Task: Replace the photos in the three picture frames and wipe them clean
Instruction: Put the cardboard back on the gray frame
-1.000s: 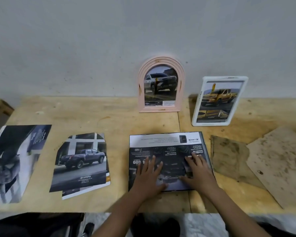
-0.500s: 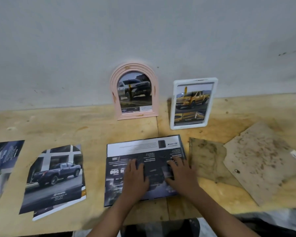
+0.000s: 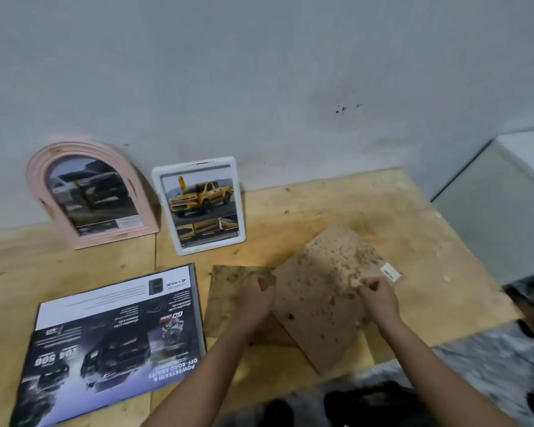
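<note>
Both hands moved right off the brochure [image 3: 117,334] onto the stained backing board [image 3: 321,297] at the near right: left hand [image 3: 255,300] and right hand [image 3: 379,295] pinch its edges; looks thin, stiff, light, so edge grips suit.

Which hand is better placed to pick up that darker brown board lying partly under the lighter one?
Left, probably. The left hand already sits at the darker brown board, on its exposed part. The right hand is at the far edge of the lighter board, which overlaps it.
</note>
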`<state>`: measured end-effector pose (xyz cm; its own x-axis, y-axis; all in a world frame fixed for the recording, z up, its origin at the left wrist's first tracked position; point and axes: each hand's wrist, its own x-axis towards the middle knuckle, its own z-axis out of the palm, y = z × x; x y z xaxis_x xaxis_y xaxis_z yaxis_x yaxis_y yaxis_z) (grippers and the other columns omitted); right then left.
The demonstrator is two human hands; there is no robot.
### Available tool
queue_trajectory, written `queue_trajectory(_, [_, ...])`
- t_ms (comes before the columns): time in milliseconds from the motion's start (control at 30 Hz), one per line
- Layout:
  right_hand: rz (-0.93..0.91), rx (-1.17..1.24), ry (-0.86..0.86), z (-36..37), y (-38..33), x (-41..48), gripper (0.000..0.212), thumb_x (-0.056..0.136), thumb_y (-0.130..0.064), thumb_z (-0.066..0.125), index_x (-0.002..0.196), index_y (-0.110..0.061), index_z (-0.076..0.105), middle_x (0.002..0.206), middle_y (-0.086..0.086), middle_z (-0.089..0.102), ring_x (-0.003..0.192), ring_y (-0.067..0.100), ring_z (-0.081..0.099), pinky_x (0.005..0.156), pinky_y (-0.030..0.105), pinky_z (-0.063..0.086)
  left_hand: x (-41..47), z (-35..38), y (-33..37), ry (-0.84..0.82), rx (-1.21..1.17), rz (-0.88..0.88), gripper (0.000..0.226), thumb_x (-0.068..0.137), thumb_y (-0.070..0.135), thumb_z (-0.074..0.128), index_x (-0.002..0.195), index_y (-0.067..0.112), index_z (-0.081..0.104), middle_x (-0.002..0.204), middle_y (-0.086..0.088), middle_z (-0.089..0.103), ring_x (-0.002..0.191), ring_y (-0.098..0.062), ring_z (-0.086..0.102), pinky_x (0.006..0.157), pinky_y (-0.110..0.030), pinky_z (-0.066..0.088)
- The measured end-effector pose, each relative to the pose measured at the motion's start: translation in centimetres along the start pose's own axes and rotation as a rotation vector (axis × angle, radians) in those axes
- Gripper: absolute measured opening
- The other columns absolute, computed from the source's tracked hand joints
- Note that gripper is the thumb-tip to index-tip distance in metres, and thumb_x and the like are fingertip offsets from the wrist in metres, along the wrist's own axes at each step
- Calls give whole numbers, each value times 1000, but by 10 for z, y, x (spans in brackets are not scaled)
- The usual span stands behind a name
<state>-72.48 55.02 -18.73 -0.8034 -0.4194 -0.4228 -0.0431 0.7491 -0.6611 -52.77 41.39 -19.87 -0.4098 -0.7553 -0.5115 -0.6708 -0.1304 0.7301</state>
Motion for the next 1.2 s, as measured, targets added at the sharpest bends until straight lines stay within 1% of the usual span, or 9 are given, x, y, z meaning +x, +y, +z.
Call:
queue_trajectory(67, [175, 62, -11, -18, 21, 16, 16, 85, -16, 58, 73, -13, 47, 70, 7, 46, 60, 23, 46, 58, 27, 38, 1, 22, 10, -24, -25, -111, 36, 89, 31, 51, 118, 9, 52, 120, -8, 53, 104, -21, 52, 89, -35, 46])
queue_trajectory(233, [341, 219, -119, -22, 37, 30, 19, 85, -16, 56, 101, -6, 55, 92, 13, 62, 86, 31, 61, 84, 48, 54, 7, 52, 8, 109, 158, -139, 36, 86, 29, 46, 108, 2, 57, 118, -16, 56, 101, -34, 57, 85, -35, 50])
queue_trajectory(367, [331, 233, -160, -22, 28, 35, 19, 91, -21, 50, 107, -11, 55, 96, 11, 58, 83, 27, 56, 71, 37, 47, 23, 60, -9, 134, 168, -187, 52, 57, 62, 55, 85, 18, 57, 98, -5, 64, 93, -31, 62, 81, -47, 54])
queue_trajectory(433, [380, 367, -193, -20, 30, 36, 35, 89, -24, 56, 121, -10, 52, 112, 11, 58, 93, 27, 57, 73, 35, 50, 15, 53, 7, 148, 125, -182, 42, 60, 59, 62, 70, 18, 60, 72, -1, 67, 82, -24, 65, 74, -40, 56])
queue_trajectory(533, [455, 593, -195, -18, 30, 30, 28, 90, -15, 56, 117, -9, 52, 104, 8, 59, 84, 22, 55, 64, 31, 47, 11, 47, 24, 35, 100, -212, 40, 75, 46, 69, 59, 14, 52, 58, 0, 55, 54, -16, 52, 53, -25, 39])
queue_trajectory(667, [426, 966, -150, -14, 33, 24, 31, 93, -8, 48, 124, -6, 50, 114, 10, 59, 95, 26, 57, 85, 42, 49, 9, 37, 25, -149, -403, -223, 26, 75, 29, 76, 88, 9, 65, 92, -14, 72, 84, -29, 68, 82, -40, 56])
queue_trajectory(800, [390, 1294, -298, -10, 39, -1, 36, 85, 2, 53, 119, -8, 52, 112, 11, 60, 101, 27, 58, 95, 45, 47, -14, 28, 31, -288, -1031, -110, 35, 82, 2, 61, 115, 8, 55, 110, -18, 68, 99, -32, 65, 81, -40, 57])
queue_trajectory(933, [406, 1309, -416, 2, 43, -28, 35, 69, -2, 63, 103, -9, 60, 90, 8, 70, 83, 22, 65, 68, 33, 59, -31, 18, 17, -327, -999, -48, 48, 81, 0, 57, 127, 13, 50, 120, -19, 63, 109, -37, 61, 86, -50, 53])
queue_trajectory(1200, [284, 1059, -433, 16, 38, -49, 52, 71, -3, 66, 121, -2, 53, 106, 14, 63, 96, 29, 60, 69, 36, 59, -57, -80, -58, -104, -940, -42, 58, 69, 8, 69, 124, 14, 50, 116, -16, 66, 102, -35, 65, 82, -50, 55])
